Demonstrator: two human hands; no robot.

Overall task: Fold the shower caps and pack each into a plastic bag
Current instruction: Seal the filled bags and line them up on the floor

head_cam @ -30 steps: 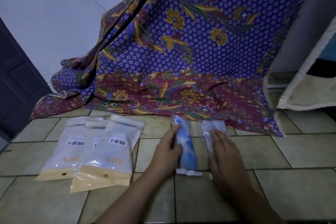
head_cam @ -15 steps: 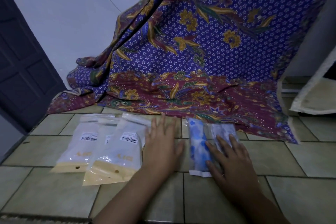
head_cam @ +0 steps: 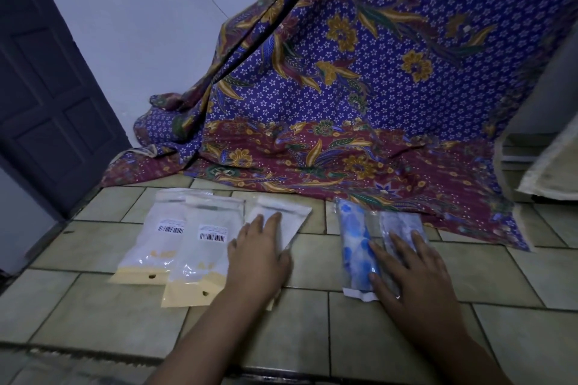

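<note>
Three white plastic bags with yellow bottoms lie overlapping on the tiled floor. My left hand [head_cam: 259,255] rests flat on the rightmost bag [head_cam: 283,216], fingers spread. The other two bags [head_cam: 162,241] [head_cam: 203,247] show barcode labels. To the right lies a folded blue-patterned shower cap in a clear bag [head_cam: 355,244], and beside it a paler packed cap [head_cam: 400,226]. My right hand [head_cam: 409,272] lies flat over the paler cap, its thumb touching the blue one.
A purple and maroon floral cloth [head_cam: 344,103] hangs down and spreads onto the floor behind the bags. A dark door [head_cam: 47,103] stands at the left. A pale object with a cream edge [head_cam: 550,172] sits at the right.
My left hand left the blue cap and moved left onto the rightmost white bag. The view shifted left, bringing the door into sight. My right hand stays on the paler cap.
</note>
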